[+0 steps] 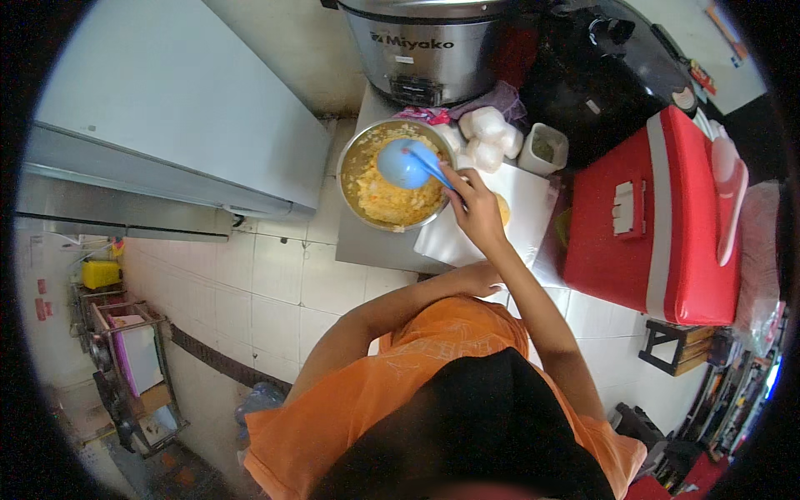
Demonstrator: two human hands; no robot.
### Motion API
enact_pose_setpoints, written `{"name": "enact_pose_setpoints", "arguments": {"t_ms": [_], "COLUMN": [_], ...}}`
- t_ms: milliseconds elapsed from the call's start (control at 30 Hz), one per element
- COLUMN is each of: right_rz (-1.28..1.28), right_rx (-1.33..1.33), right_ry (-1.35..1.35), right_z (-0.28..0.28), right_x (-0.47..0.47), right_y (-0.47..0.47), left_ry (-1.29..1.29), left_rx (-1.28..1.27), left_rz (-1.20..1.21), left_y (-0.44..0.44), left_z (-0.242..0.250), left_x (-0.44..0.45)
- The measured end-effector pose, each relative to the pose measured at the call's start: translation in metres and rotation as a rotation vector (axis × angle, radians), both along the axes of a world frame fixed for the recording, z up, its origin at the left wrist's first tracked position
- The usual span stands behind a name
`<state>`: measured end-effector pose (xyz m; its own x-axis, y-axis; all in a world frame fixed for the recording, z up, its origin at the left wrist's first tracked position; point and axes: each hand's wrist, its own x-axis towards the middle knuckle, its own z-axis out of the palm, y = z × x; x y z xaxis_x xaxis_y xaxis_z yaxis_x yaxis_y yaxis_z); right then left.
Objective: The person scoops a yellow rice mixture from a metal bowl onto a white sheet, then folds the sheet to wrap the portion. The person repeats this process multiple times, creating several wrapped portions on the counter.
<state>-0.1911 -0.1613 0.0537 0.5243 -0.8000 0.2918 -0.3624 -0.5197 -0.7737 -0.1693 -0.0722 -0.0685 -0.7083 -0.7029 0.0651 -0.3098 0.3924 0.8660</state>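
Observation:
My right hand grips the handle of a blue plastic ladle, whose rounded bowl is over the yellow rice-like food in a steel bowl. White sheets of wrapping paper lie to the bowl's right, and a yellow portion of food on them is partly hidden behind my right hand. My left hand rests near the table's front edge, under my right forearm; its fingers are mostly hidden. Several white wrapped bundles sit behind the paper.
A large Miyako rice cooker stands at the back. A white plastic container is right of the bundles, and a red insulated box stands farther right. To the left is a pale, fridge-like cabinet. The grey table ends just before me.

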Motion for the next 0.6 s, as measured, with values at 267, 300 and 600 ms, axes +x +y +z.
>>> {"name": "enact_pose_setpoints", "arguments": {"t_ms": [267, 300, 600], "right_rz": [-0.073, -0.159, -0.237], "right_rx": [-0.309, -0.284, -0.007], "right_ry": [-0.108, -0.197, 0.188], "right_z": [-0.025, -0.037, -0.102], "right_x": [0.008, -0.013, -0.129], "right_y": [0.007, 0.022, 0.090], "left_ry": [-0.014, -0.060, 0.350], "left_rx": [0.144, 0.213, -0.330], "left_rz": [0.013, 0.022, 0.773], "left_y": [0.019, 0.018, -0.002], "left_z": [0.001, 0.001, 0.006], "left_x": [0.018, 0.029, 0.038]}}
